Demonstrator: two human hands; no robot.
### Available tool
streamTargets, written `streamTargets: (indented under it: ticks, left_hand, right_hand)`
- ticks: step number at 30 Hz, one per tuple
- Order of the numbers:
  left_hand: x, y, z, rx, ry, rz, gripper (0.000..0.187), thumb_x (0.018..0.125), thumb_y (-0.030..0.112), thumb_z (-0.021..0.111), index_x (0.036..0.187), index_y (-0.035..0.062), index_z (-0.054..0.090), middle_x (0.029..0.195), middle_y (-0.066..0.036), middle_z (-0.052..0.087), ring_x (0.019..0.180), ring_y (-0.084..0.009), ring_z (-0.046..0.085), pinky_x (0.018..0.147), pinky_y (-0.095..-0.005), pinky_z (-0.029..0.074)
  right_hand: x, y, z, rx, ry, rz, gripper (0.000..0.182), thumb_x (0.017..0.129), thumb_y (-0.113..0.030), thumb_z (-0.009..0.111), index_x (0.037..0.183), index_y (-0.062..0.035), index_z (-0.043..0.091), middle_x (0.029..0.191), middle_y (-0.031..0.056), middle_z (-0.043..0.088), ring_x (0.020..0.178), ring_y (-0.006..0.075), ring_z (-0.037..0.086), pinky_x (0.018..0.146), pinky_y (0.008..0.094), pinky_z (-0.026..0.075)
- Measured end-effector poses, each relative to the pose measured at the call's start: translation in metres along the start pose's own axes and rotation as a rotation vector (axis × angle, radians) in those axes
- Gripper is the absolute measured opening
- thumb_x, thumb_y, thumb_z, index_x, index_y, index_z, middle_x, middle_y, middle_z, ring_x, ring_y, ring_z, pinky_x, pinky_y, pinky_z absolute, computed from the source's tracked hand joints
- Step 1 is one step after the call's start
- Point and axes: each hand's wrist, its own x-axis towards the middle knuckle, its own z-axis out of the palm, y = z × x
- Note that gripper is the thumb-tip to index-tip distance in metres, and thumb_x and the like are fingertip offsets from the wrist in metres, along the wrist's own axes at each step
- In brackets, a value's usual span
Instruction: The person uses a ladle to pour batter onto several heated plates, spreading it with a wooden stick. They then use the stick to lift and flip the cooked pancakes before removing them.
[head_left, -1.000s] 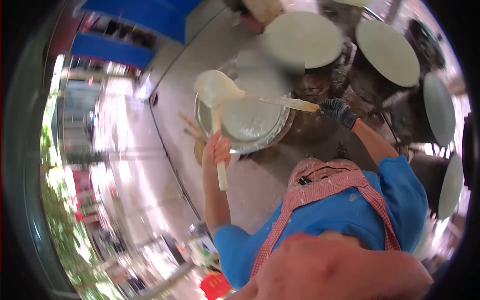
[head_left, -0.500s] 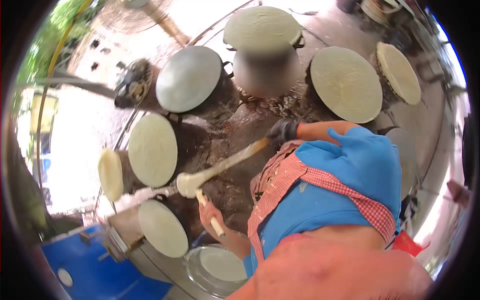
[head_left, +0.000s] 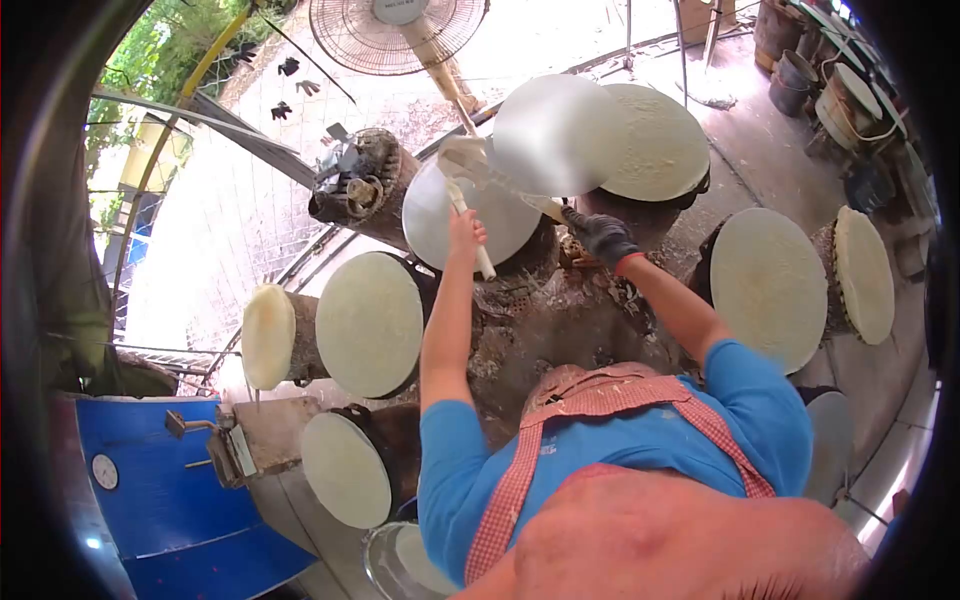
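My bare left hand point(head_left: 467, 232) is closed around a pale short stick point(head_left: 486, 262), whose upper end is smeared with batter and lies close to the ladle. A dark, dirty work glove covers my right hand point(head_left: 605, 238), which grips the wooden handle of a long batter-coated ladle point(head_left: 462, 156). The ladle's head is over the far-left edge of a bare grey round griddle point(head_left: 425, 225). Just right of it, a pale round disc point(head_left: 525, 105) is partly blurred. Behind that sits a griddle covered with a thin sheet of batter point(head_left: 655, 140).
More batter-covered round griddles stand around me, at left point(head_left: 370, 325), lower left point(head_left: 345, 470) and right point(head_left: 770, 290). A fan point(head_left: 400, 40) stands at the back. A clear basin point(head_left: 385, 560) is at the lower left, beside a blue panel point(head_left: 170, 490). Buckets point(head_left: 795, 75) stand at the far right.
Both hands have moved forward, carrying the ladle and stick from the dark middle area to the grey griddle. The view has turned, and a pale disc now shows beside it.
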Motion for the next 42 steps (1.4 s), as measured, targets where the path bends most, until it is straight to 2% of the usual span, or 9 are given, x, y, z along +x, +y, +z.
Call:
streamTargets:
  ticks: [7,9,12,14,20,22,37,39,42]
  left_hand:
    - [0.046,-0.001,-0.062,1.388,0.557,0.642,0.067,0.075,0.006,0.039,0.133,0.028,0.016,0.074,-0.017,0.056,0.064,-0.0308,0.056,0.06,-0.0406,0.045]
    - [0.032,0.024,-0.04,1.499,0.562,0.613,0.067,0.075,0.006,0.039,0.133,0.029,0.016,0.084,-0.019,0.059,0.073,-0.0326,0.058,0.069,-0.0408,0.044]
    - [0.028,0.048,-0.033,1.345,0.431,0.509,0.063,0.075,0.006,0.039,0.133,0.023,0.021,0.108,-0.02,0.052,0.091,-0.0313,0.055,0.077,-0.0379,0.043]
    - [0.038,0.073,-0.04,0.984,0.511,1.271,0.06,0.075,0.006,0.041,0.132,0.0156,0.025,0.127,-0.018,0.036,0.11,-0.0297,0.045,0.084,-0.0349,0.04]
    - [-0.028,0.058,-0.117,0.807,0.176,0.823,0.062,0.074,0.004,0.048,0.132,0.0092,0.025,0.13,-0.014,0.035,0.108,-0.0235,0.047,0.08,-0.0294,0.042]
    - [-0.092,0.031,-0.121,0.875,0.244,0.086,0.062,0.074,0.002,0.048,0.131,0.0071,0.026,0.125,-0.013,0.041,0.079,-0.0195,0.056,0.065,-0.0274,0.045]
    - [-0.161,-0.069,-0.181,1.283,0.327,0.846,0.061,0.072,0.005,0.045,0.131,0.0103,0.028,0.115,-0.014,0.049,0.073,-0.0216,0.052,0.07,-0.0318,0.042]
    - [-0.19,-0.039,-0.129,0.86,0.342,0.067,0.06,0.073,0.004,0.044,0.131,0.0092,0.028,0.115,-0.015,0.049,0.08,-0.0227,0.053,0.074,-0.0326,0.042]
    - [-0.171,-0.067,-0.147,0.9,0.394,0.172,0.061,0.073,0.004,0.045,0.131,0.0099,0.027,0.121,-0.016,0.045,0.092,-0.0242,0.052,0.08,-0.0301,0.04]
  right_hand:
    - [0.046,0.029,0.066,0.265,0.156,0.058,0.02,0.078,-0.026,0.055,0.094,-0.0171,0.061,0.073,0.017,0.059,0.063,0.0308,0.056,0.057,0.0343,0.044]
    - [0.058,0.021,0.101,1.255,0.394,0.18,0.022,0.079,-0.022,0.058,0.097,-0.0099,0.061,0.078,0.002,0.063,0.072,0.0061,0.056,0.063,0.0251,0.044]
    - [0.077,0.007,0.097,0.516,0.162,0.316,0.031,0.08,-0.031,0.053,0.101,-0.0091,0.059,0.082,0.0079,0.062,0.073,0.0155,0.058,0.068,0.0301,0.044]
    - [0.099,0.005,0.09,0.39,-0.189,0.542,0.038,0.079,-0.034,0.051,0.105,-0.0078,0.056,0.09,0.0117,0.062,0.085,0.0195,0.058,0.076,0.0337,0.043]
    - [0.14,-0.05,0.163,0.503,0.17,0.298,0.035,0.078,-0.031,0.05,0.106,-0.0104,0.056,0.09,0.01,0.062,0.086,0.0232,0.058,0.08,0.0316,0.043]
    - [0.144,-0.027,0.144,0.331,0.172,0.188,0.037,0.073,-0.032,0.061,0.104,-0.0105,0.059,0.092,0.009,0.063,0.086,0.0224,0.058,0.08,0.0303,0.042]
    - [0.135,-0.001,0.168,0.602,-0.065,0.31,0.032,0.073,-0.026,0.062,0.099,-0.0068,0.061,0.101,0.0054,0.06,0.093,0.0147,0.054,0.086,0.0274,0.04]
    - [0.133,-0.03,0.191,0.725,-0.009,0.247,0.03,0.073,-0.022,0.063,0.098,-0.007,0.062,0.101,0.005,0.06,0.093,0.0154,0.055,0.086,0.0278,0.04]
    - [0.124,-0.035,0.108,0.81,-0.208,0.314,0.028,0.069,-0.009,0.067,0.096,-0.0047,0.062,0.095,0.0036,0.062,0.086,0.0156,0.056,0.081,0.0292,0.043]
